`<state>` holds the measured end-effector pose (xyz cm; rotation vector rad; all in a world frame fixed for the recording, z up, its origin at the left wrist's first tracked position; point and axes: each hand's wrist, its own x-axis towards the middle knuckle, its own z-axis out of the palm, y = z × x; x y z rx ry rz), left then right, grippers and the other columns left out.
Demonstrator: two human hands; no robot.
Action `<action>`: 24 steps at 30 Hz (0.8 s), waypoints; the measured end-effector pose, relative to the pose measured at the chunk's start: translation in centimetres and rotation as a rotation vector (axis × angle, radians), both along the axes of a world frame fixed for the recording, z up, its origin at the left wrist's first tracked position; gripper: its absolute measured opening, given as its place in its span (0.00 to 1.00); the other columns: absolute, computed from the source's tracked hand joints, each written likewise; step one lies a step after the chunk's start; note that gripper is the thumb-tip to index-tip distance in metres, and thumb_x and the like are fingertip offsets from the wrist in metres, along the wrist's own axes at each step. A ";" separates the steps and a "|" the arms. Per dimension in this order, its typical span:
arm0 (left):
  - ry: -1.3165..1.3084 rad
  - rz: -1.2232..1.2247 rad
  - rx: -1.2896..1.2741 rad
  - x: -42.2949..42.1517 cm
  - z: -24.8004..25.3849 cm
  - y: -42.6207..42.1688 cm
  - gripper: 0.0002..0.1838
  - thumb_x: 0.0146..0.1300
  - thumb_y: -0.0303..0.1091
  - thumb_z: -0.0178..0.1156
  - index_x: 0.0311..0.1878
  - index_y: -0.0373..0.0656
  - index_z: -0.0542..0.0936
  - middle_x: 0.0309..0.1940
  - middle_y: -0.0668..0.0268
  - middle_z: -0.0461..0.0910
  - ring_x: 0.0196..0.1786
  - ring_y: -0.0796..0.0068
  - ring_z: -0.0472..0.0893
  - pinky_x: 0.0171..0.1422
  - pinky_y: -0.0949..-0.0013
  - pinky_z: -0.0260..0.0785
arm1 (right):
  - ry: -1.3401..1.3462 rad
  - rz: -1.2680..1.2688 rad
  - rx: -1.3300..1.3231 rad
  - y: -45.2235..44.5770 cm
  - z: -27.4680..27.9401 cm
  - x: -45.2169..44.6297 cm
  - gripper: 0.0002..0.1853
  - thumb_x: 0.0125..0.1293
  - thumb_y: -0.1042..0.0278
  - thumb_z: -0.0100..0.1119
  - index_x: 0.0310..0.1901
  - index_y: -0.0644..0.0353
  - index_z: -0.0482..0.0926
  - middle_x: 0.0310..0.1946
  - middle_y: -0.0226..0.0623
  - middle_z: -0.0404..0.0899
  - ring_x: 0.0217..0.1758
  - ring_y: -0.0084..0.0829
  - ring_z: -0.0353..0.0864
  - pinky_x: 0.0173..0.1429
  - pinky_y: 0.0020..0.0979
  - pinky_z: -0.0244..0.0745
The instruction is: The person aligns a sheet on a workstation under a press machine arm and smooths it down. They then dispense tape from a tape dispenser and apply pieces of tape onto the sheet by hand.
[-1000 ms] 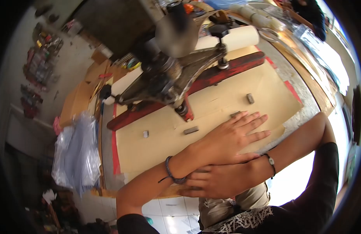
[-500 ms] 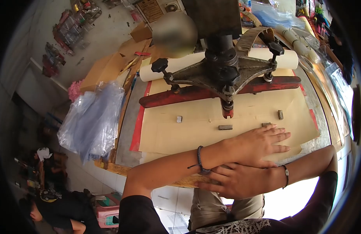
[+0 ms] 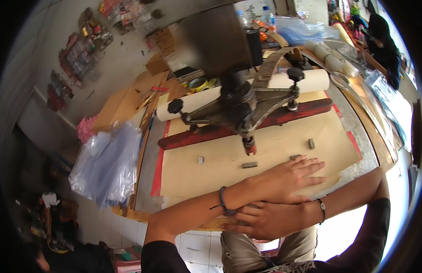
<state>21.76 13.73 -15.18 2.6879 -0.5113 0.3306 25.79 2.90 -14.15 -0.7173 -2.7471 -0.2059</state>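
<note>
My left hand lies flat on the tan sheet with its fingers spread, the fingertips beside a small dark block. Below it, my right hand rests at the table's front edge, under my left wrist, fingers apart. The forearms cross. Neither hand holds anything. Two more dark blocks and a pale one sit on the sheet. Over it stands a machine head with black knobs and a long red bar.
A white roll lies behind the bar. Clear plastic bags hang at the table's left edge beside a cardboard box. A person in dark clothes is at the back right; another person is partly visible at the lower left.
The camera view has swung and tilted, shifting the whole scene. Both hands keep their places on the sheet and at the table edge.
</note>
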 end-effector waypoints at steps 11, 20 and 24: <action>0.095 0.014 0.022 0.3 1.8 -0.3 0.33 0.68 0.51 0.61 0.73 0.50 0.71 0.78 0.53 0.58 0.77 0.46 0.62 0.78 0.45 0.54 | 0.162 0.042 -0.156 -0.1 -1.7 -0.4 0.26 0.71 0.72 0.44 0.71 0.61 0.66 0.60 0.42 0.72 0.67 0.38 0.71 0.71 0.38 0.67; 0.191 0.025 0.086 0.7 3.1 -0.6 0.36 0.63 0.51 0.65 0.74 0.51 0.71 0.78 0.51 0.58 0.75 0.42 0.63 0.77 0.43 0.54 | 0.168 0.033 -0.119 -0.1 -2.6 -0.5 0.29 0.67 0.67 0.49 0.70 0.62 0.66 0.64 0.45 0.71 0.70 0.43 0.69 0.75 0.44 0.63; 0.218 0.037 0.091 0.6 3.0 -0.6 0.37 0.64 0.50 0.63 0.75 0.53 0.69 0.80 0.53 0.56 0.77 0.45 0.60 0.78 0.44 0.52 | 0.182 0.021 -0.094 0.0 -2.5 -0.4 0.29 0.66 0.65 0.51 0.70 0.61 0.67 0.64 0.45 0.71 0.70 0.43 0.69 0.74 0.44 0.63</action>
